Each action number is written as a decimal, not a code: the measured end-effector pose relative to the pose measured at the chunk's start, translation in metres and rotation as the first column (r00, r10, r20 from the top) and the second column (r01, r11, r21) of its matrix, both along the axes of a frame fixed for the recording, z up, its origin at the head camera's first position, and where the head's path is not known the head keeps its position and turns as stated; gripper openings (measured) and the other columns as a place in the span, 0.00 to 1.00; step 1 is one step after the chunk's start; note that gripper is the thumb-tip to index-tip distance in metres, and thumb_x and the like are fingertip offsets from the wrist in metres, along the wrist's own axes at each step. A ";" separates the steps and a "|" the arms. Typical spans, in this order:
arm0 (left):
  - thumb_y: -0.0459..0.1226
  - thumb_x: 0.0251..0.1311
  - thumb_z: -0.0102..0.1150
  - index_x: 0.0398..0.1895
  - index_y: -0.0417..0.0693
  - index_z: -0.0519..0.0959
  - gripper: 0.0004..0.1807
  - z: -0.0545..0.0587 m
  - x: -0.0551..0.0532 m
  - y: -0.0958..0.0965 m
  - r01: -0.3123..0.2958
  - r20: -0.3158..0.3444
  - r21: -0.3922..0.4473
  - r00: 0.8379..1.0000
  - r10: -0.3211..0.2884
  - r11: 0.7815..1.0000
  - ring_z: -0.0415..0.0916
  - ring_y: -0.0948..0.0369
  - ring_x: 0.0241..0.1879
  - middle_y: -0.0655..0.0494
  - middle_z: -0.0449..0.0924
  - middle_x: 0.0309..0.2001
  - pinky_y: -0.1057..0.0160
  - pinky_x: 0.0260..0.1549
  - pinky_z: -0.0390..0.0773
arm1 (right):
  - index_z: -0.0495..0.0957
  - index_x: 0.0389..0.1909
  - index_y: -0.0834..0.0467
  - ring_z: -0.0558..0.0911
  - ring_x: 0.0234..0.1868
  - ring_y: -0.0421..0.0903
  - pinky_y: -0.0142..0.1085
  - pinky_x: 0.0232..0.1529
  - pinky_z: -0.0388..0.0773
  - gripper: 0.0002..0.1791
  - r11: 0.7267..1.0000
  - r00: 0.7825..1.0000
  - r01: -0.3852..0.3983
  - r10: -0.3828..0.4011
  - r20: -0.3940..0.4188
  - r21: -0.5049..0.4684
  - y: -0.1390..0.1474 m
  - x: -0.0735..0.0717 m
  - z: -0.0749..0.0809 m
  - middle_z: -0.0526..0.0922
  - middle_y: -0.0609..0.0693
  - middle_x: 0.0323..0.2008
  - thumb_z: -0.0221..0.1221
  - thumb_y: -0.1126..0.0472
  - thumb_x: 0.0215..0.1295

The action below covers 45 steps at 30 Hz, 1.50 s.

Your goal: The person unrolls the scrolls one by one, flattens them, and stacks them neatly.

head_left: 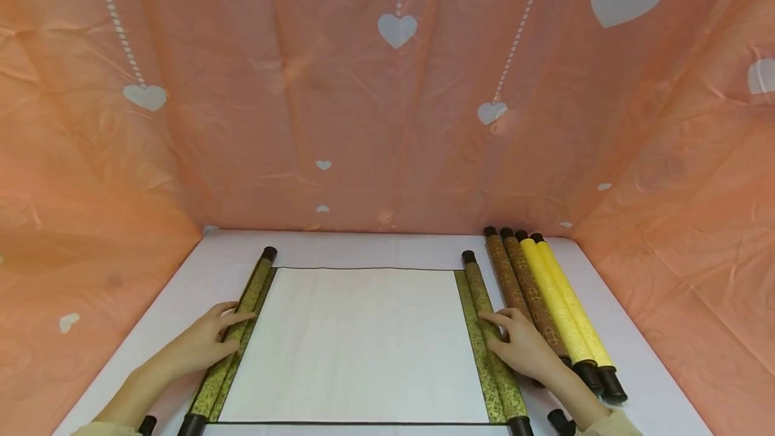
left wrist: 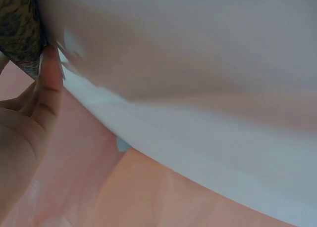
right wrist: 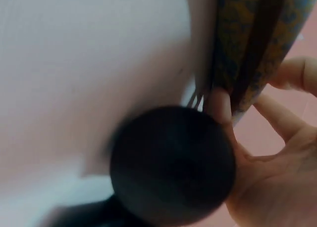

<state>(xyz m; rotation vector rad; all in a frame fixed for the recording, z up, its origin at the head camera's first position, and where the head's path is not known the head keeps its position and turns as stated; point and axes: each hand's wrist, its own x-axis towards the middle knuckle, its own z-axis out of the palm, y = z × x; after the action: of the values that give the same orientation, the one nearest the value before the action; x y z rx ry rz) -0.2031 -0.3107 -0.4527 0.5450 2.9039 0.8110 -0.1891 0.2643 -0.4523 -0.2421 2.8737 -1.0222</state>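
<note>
A scroll [head_left: 363,342] lies unrolled on the table, its blank white sheet framed by thin dark lines. Green-gold patterned cloth covers its left roller [head_left: 213,382] and right roller [head_left: 481,288], both tipped with black knobs. My left hand [head_left: 208,336] holds the left roller about midway, thumb on the near side and fingers across it. On the right roller, my right hand [head_left: 522,342] pinches with thumb and fingers. The left wrist view shows the left thumb [left wrist: 49,73] against the patterned roller. In the right wrist view a black knob [right wrist: 173,165] partly hides the right hand.
Right of the open scroll lie two brown patterned rolled scrolls [head_left: 529,288] and two yellow ones [head_left: 566,301], side by side with black ends. Black knobs [head_left: 560,420] show near both forearms. Orange heart-print cloth [head_left: 387,120] encloses the white table [head_left: 363,242] at the back and sides.
</note>
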 end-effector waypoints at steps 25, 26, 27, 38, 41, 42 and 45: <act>0.28 0.60 0.69 0.70 0.28 0.67 0.36 0.009 -0.005 -0.031 -0.066 -0.062 -0.022 0.996 0.064 0.998 0.76 0.27 0.53 0.17 0.71 0.60 0.36 0.44 0.80 | 0.73 0.70 0.63 0.86 0.40 0.52 0.39 0.32 0.77 0.39 0.997 0.999 -0.049 0.050 0.002 -0.056 -0.015 -0.028 0.014 0.81 0.70 0.55 0.71 0.65 0.53; 0.28 0.60 0.68 0.70 0.28 0.67 0.35 0.010 -0.007 -0.033 -0.068 -0.066 -0.029 0.996 0.066 0.997 0.75 0.26 0.54 0.17 0.71 0.61 0.35 0.45 0.80 | 0.73 0.70 0.62 0.86 0.39 0.52 0.39 0.32 0.78 0.39 0.997 0.999 -0.041 0.041 0.005 -0.067 -0.018 -0.031 0.015 0.81 0.70 0.55 0.71 0.65 0.53; 0.28 0.60 0.68 0.70 0.28 0.67 0.35 0.011 -0.010 -0.035 -0.072 -0.072 -0.036 0.995 0.069 0.997 0.74 0.25 0.55 0.17 0.70 0.61 0.34 0.47 0.79 | 0.73 0.71 0.62 0.86 0.38 0.51 0.40 0.32 0.79 0.40 0.997 0.999 -0.037 0.037 0.004 -0.074 -0.021 -0.034 0.015 0.80 0.71 0.56 0.70 0.65 0.54; 0.26 0.59 0.65 0.68 0.25 0.70 0.32 0.014 -0.043 -0.059 -0.090 -0.125 -0.098 0.989 0.077 0.991 0.77 0.43 0.44 0.20 0.75 0.58 0.43 0.42 0.77 | 0.71 0.74 0.59 0.83 0.55 0.64 0.46 0.42 0.83 0.40 0.991 1.000 0.022 -0.023 -0.002 -0.134 -0.056 -0.070 0.013 0.77 0.71 0.63 0.69 0.65 0.57; 0.26 0.58 0.64 0.67 0.25 0.70 0.32 0.013 -0.048 -0.062 -0.091 -0.122 -0.107 0.989 0.078 0.990 0.78 0.37 0.48 0.20 0.75 0.58 0.39 0.45 0.78 | 0.72 0.74 0.60 0.80 0.60 0.67 0.51 0.49 0.82 0.40 0.990 1.000 0.030 -0.031 -0.004 -0.137 -0.060 -0.074 0.009 0.78 0.71 0.62 0.69 0.65 0.56; 0.26 0.59 0.64 0.67 0.25 0.70 0.32 0.012 -0.049 -0.062 -0.093 -0.121 -0.109 0.989 0.080 0.990 0.78 0.34 0.51 0.20 0.75 0.58 0.38 0.47 0.78 | 0.72 0.73 0.60 0.80 0.60 0.68 0.52 0.51 0.81 0.40 0.991 0.999 0.033 -0.034 -0.004 -0.133 -0.061 -0.075 0.008 0.78 0.71 0.62 0.69 0.65 0.56; 0.27 0.60 0.65 0.68 0.26 0.70 0.32 0.012 -0.051 -0.061 -0.097 -0.122 -0.104 0.989 0.084 0.990 0.74 0.27 0.57 0.20 0.74 0.59 0.32 0.52 0.75 | 0.73 0.73 0.60 0.79 0.61 0.68 0.57 0.56 0.79 0.40 0.991 0.999 0.048 -0.049 -0.004 -0.126 -0.063 -0.078 0.006 0.79 0.71 0.62 0.69 0.65 0.55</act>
<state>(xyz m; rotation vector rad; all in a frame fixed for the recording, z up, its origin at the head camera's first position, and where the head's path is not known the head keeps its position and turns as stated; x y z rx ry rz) -0.2545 -0.3715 -0.4408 0.4695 3.0787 0.6439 -0.2671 0.2013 -0.4468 -0.1851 2.8377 -1.2163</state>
